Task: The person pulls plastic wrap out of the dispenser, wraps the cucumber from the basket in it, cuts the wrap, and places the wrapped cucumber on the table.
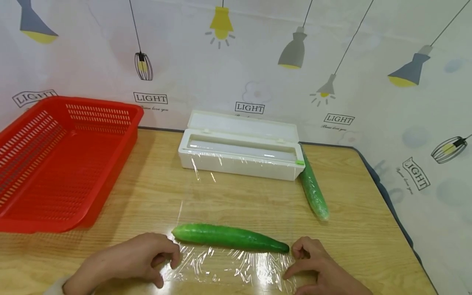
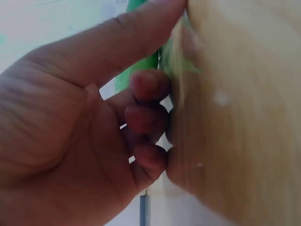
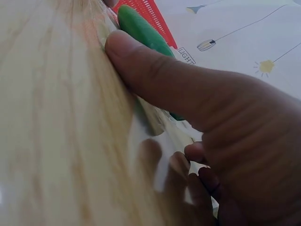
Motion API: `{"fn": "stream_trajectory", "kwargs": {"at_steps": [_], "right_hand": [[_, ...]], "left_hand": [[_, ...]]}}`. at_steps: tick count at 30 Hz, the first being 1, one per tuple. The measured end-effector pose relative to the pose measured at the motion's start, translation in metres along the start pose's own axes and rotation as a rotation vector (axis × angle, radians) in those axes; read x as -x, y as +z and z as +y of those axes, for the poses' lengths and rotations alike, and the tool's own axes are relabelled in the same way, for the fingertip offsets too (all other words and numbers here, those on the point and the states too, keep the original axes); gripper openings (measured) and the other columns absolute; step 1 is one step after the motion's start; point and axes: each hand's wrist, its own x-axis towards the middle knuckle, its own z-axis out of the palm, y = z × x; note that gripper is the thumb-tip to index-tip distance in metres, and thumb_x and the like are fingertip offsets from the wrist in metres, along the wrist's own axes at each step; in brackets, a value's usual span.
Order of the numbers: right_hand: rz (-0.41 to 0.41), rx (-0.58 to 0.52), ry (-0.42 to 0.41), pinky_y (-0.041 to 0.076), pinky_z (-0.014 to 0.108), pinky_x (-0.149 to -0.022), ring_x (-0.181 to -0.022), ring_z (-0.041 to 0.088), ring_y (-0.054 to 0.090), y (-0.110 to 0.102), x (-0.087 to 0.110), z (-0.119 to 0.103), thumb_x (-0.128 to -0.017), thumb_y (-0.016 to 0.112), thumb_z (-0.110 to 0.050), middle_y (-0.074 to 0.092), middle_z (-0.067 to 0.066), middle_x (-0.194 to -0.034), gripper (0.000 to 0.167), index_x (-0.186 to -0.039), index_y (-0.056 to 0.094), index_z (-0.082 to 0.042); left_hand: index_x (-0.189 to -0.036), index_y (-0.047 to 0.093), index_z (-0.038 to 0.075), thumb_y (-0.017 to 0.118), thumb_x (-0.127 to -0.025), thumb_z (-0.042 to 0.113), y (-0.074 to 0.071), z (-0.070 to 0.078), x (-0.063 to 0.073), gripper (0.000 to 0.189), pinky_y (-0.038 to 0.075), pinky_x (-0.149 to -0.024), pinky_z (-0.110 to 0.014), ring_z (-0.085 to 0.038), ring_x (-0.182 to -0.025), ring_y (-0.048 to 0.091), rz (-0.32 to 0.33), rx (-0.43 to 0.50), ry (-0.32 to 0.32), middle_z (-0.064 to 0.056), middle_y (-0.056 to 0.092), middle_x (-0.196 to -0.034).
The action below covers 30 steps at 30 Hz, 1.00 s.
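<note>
A green cucumber (image 1: 230, 238) lies crosswise on a sheet of clear cling film (image 1: 217, 266), which is spread on the table. Beside the cucumber's paler left end is my left hand (image 1: 141, 257), its fingers bent down at the film's edge with a gap between thumb and fingers. My right hand (image 1: 318, 264) is by the dark tip, thumb and fingers apart and touching down near the film's right edge. In the right wrist view the thumb (image 3: 124, 44) lies low along the surface. Whether any fingertip pinches the film cannot be made out.
A white cling film dispenser (image 1: 239, 166) with its lid raised stands behind, the film running forward from it. Another cucumber (image 1: 314, 190), shiny as if wrapped, lies at its right end. A red plastic basket (image 1: 107, 180) is at the left. A patterned sheet (image 1: 206, 82) hangs behind the table.
</note>
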Motion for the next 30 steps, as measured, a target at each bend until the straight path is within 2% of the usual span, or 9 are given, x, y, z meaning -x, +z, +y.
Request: {"fn": "stream_trajectory", "kwargs": {"at_steps": [5, 8, 11, 15, 19, 21, 25, 30], "right_hand": [[0.026, 0.004, 0.014, 0.026, 0.024, -0.074, -0.088, 0.015, 0.033, 0.001, 0.002, -0.001, -0.065, 0.086, -0.014, 0.042, 0.001, -0.097, 0.036, -0.097, 0.074, -0.026], [0.032, 0.008, 0.031, 0.027, 0.024, -0.074, -0.088, 0.014, 0.035, 0.002, 0.008, 0.005, -0.067, 0.085, -0.011, 0.043, -0.001, -0.096, 0.033, -0.094, 0.074, -0.027], [0.018, 0.021, 0.084, 0.029, 0.024, -0.076, -0.092, 0.012, 0.037, 0.003, 0.016, 0.013, -0.072, 0.083, -0.013, 0.045, -0.005, -0.097, 0.028, -0.093, 0.073, -0.029], [0.003, 0.012, 0.145, 0.032, 0.022, -0.083, -0.099, 0.009, 0.04, 0.004, 0.019, 0.016, -0.077, 0.08, -0.014, 0.05, -0.008, -0.102, 0.026, -0.094, 0.071, -0.032], [0.024, -0.064, 0.112, 0.033, 0.022, -0.091, -0.105, 0.016, 0.04, 0.006, 0.014, 0.016, -0.078, 0.078, -0.003, 0.053, 0.001, -0.108, 0.032, -0.096, 0.068, -0.027], [0.046, -0.109, 0.093, 0.033, 0.023, -0.094, -0.107, 0.019, 0.04, 0.006, 0.01, 0.015, -0.078, 0.075, 0.003, 0.053, 0.005, -0.11, 0.034, -0.096, 0.067, -0.024], [0.099, -0.195, 0.044, 0.034, 0.025, -0.095, -0.107, 0.024, 0.043, 0.007, -0.001, 0.007, -0.077, 0.069, 0.015, 0.054, 0.011, -0.108, 0.036, -0.096, 0.066, -0.015], [0.177, -0.282, -0.016, 0.039, 0.028, -0.091, -0.099, 0.025, 0.049, 0.008, -0.008, 0.001, -0.077, 0.063, 0.022, 0.059, 0.012, -0.1, 0.034, -0.098, 0.064, -0.005]], "left_hand": [[-0.084, 0.062, 0.031, 0.084, -0.068, 0.027, 0.002, -0.003, -0.004, 0.028, 0.036, -0.056, -0.012, 0.009, -0.06, 0.036, 0.029, -0.021, 0.044, 0.015, 0.04, -0.062], [-0.08, 0.062, 0.031, 0.082, -0.072, 0.025, 0.002, -0.002, -0.006, 0.021, 0.037, -0.055, -0.012, 0.008, -0.06, 0.039, 0.035, -0.002, 0.014, 0.018, 0.041, -0.063], [-0.076, 0.063, 0.031, 0.079, -0.076, 0.022, 0.003, -0.001, -0.008, 0.019, 0.038, -0.055, -0.013, 0.008, -0.061, 0.042, 0.034, 0.019, -0.016, 0.022, 0.043, -0.064], [-0.078, 0.064, 0.028, 0.075, -0.083, 0.022, 0.004, -0.005, -0.007, 0.013, 0.041, -0.054, -0.015, 0.007, -0.063, 0.044, 0.029, 0.143, -0.011, 0.021, 0.05, -0.069], [-0.085, 0.067, 0.021, 0.072, -0.086, 0.016, 0.0, -0.014, -0.006, 0.007, 0.046, -0.056, -0.019, 0.003, -0.068, 0.049, 0.064, 0.323, 0.025, 0.013, 0.06, -0.076], [-0.088, 0.066, 0.018, 0.071, -0.087, 0.012, -0.002, -0.017, -0.005, 0.008, 0.047, -0.059, -0.022, 0.0, -0.071, 0.051, 0.083, 0.375, 0.045, 0.009, 0.062, -0.08], [-0.09, 0.065, 0.017, 0.069, -0.087, 0.009, -0.005, -0.021, -0.004, 0.01, 0.047, -0.06, -0.023, -0.002, -0.074, 0.052, 0.091, 0.407, 0.074, 0.005, 0.062, -0.082], [-0.091, 0.065, 0.019, 0.07, -0.087, 0.012, -0.006, -0.02, -0.005, 0.009, 0.046, -0.058, -0.023, -0.004, -0.073, 0.052, 0.118, 0.377, 0.098, 0.005, 0.062, -0.083]]}}
